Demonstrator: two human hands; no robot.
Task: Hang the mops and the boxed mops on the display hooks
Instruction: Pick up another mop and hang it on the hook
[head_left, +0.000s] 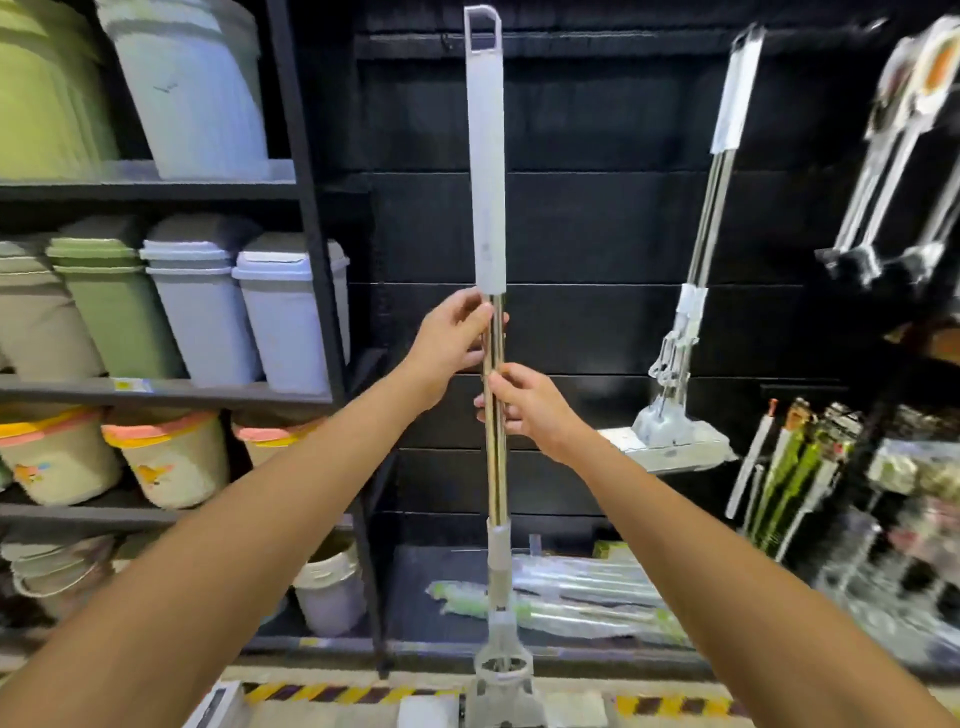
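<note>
I hold a mop (487, 171) upright in front of the black slatted display wall (597, 218). It has a white grip with a hanging loop (483, 28) at the top, a shiny metal pole and a flat head near the floor. My left hand (453, 340) is closed on the pole just below the white grip. My right hand (524, 405) grips the pole a little lower. Another mop (691, 312) hangs on the wall to the right, its flat head tilted out. Wrapped mops (576, 597) lie on the bottom ledge.
Shelves on the left hold green, grey and beige lidded bins (202, 306) and buckets (166, 457). More hanging cleaning tools (904, 156) and packaged items (789, 478) fill the right side. A yellow-and-black striped strip (332, 693) runs along the floor edge.
</note>
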